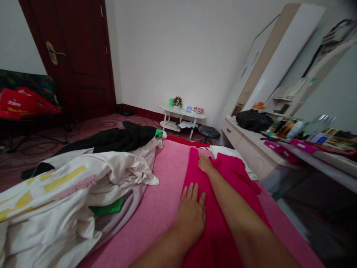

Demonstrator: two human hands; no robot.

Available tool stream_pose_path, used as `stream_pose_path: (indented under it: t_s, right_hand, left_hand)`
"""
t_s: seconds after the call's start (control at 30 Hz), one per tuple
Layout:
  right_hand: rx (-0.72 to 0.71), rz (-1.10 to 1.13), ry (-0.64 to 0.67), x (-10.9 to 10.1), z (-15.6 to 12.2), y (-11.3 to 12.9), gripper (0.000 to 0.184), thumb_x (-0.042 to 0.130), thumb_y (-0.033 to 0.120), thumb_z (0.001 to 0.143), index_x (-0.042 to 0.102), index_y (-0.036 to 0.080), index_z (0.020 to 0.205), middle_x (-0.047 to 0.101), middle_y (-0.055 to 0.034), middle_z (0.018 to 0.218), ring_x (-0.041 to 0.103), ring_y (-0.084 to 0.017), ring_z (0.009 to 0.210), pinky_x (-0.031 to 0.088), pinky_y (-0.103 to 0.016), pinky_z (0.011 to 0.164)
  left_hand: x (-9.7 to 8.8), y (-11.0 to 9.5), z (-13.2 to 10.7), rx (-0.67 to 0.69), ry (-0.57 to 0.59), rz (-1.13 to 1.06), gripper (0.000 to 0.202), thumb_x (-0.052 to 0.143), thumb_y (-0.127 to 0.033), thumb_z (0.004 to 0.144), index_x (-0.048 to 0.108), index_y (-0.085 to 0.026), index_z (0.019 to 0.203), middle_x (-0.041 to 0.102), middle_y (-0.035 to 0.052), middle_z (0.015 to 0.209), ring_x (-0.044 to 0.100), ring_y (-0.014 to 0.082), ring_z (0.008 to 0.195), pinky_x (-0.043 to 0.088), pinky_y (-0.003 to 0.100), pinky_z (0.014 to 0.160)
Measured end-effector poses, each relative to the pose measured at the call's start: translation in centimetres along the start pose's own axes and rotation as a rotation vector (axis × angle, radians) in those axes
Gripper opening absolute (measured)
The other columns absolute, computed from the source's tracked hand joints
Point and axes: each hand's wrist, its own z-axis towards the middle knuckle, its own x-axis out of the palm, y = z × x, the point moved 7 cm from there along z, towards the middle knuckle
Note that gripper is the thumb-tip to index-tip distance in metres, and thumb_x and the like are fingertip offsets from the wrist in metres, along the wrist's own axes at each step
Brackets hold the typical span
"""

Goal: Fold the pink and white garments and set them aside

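On one plush pink sheet (166,173): one magenta garment (237,173).
Left hand (192,210) flat, fingers apart; right hand (205,164), I can't tell.

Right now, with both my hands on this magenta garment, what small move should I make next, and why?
I'd probably sweep your right hand over the right side of the magenta garment, since creases show there. Your left hand lies flat near the garment's left edge, so it could likely steady the cloth on the pink bed cover.
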Motion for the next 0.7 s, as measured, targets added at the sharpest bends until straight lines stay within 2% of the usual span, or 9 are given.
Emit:
stream_pose_path:
  t_s: [0.1,0.2,0.27,0.33,0.43,0.5,0.53,0.6,0.7]
  right_hand:
    - [-0.011,-0.030,0.008,-0.3,-1.9,-0.8,0.048,0.033,0.036,0.098,0.039,0.015,0.141,0.038,-0.0154,0.147,0.034,-0.029,0.135,0.029,-0.047,0.107]
    - [-0.081,-0.053,-0.010,-2.0,-4.6,-1.5,0.046,0.036,0.039,0.096,0.047,0.020,0.137,0.041,-0.0108,0.147,0.035,-0.027,0.135,0.027,-0.043,0.109]
    - [-0.122,-0.071,-0.054,-3.7,-6.8,-2.6,0.040,0.037,0.032,0.095,0.053,0.021,0.131,0.041,-0.0079,0.147,0.035,-0.025,0.134,0.022,-0.039,0.112]
    - [-0.089,-0.077,-0.199,-5.8,-9.2,-4.8,0.040,0.040,0.024,0.091,0.053,0.020,0.129,0.040,-0.0084,0.147,0.035,-0.025,0.134,0.019,-0.040,0.113]
    - [0.106,-0.039,-0.460,-8.8,-13.3,-9.9,0.050,0.054,0.023,0.082,0.049,0.014,0.131,0.036,-0.0186,0.147,0.036,-0.037,0.132,0.025,-0.049,0.108]
    - [0.258,0.032,-0.512,-9.7,-15.7,-13.4,0.043,0.063,0.024,0.076,0.058,0.010,0.116,0.040,-0.0259,0.141,0.040,-0.044,0.126,0.032,-0.053,0.100]
    - [0.336,0.129,-0.511,-9.9,-16.6,-15.0,0.030,0.064,0.023,0.074,0.063,0.010,0.101,0.047,-0.0272,0.133,0.043,-0.046,0.123,0.035,-0.054,0.097]
    - [0.493,0.425,-0.515,-10.3,-17.9,-17.7,0.008,0.063,0.021,0.072,0.061,0.015,0.067,0.062,-0.0232,0.108,0.049,-0.046,0.117,0.037,-0.055,0.093]
    - [0.632,0.832,-0.534,-11.7,-17.9,-18.6,0.029,0.059,0.020,0.073,0.044,0.022,0.048,0.064,-0.0130,0.073,0.055,-0.042,0.110,0.042,-0.057,0.088]
  left_hand:
    - [-0.1,0.2,0.0,-0.007,-0.031,0.023,0.051,0.034,-0.034,0.093,0.044,-0.022,0.141,0.027,0.0101,0.154,0.021,0.0291,0.143,0.017,0.048,0.117]
    - [0.0,0.3,0.0,-0.006,-0.053,0.049,0.051,0.035,-0.035,0.092,0.045,-0.024,0.141,0.029,0.0085,0.154,0.023,0.0279,0.143,0.017,0.048,0.117]
    - [0.1,0.3,0.0,-0.002,-0.058,0.063,0.050,0.036,-0.035,0.092,0.045,-0.024,0.140,0.030,0.0088,0.153,0.023,0.0278,0.142,0.018,0.047,0.117]
    - [0.2,0.3,0.1,0.008,-0.067,0.074,0.050,0.037,-0.034,0.092,0.046,-0.024,0.140,0.031,0.0091,0.153,0.024,0.0277,0.142,0.017,0.046,0.117]
    - [0.4,0.2,0.1,0.020,-0.082,0.083,0.050,0.038,-0.034,0.092,0.046,-0.024,0.140,0.032,0.0097,0.153,0.025,0.0280,0.142,0.017,0.046,0.117]
    - [0.5,0.3,0.1,0.024,-0.093,0.084,0.049,0.037,-0.034,0.092,0.047,-0.023,0.139,0.033,0.0107,0.152,0.025,0.0286,0.142,0.018,0.047,0.117]
    - [0.5,0.3,0.1,0.026,-0.100,0.084,0.049,0.038,-0.034,0.092,0.048,-0.023,0.139,0.033,0.0110,0.152,0.026,0.0288,0.141,0.018,0.048,0.116]
    - [0.5,0.3,0.2,0.030,-0.113,0.081,0.049,0.039,-0.034,0.091,0.048,-0.023,0.138,0.034,0.0112,0.151,0.027,0.0291,0.141,0.019,0.048,0.116]
    - [0.4,0.2,0.2,0.044,-0.125,0.069,0.048,0.041,-0.032,0.090,0.051,-0.023,0.136,0.037,0.0113,0.150,0.029,0.0297,0.140,0.020,0.049,0.115]
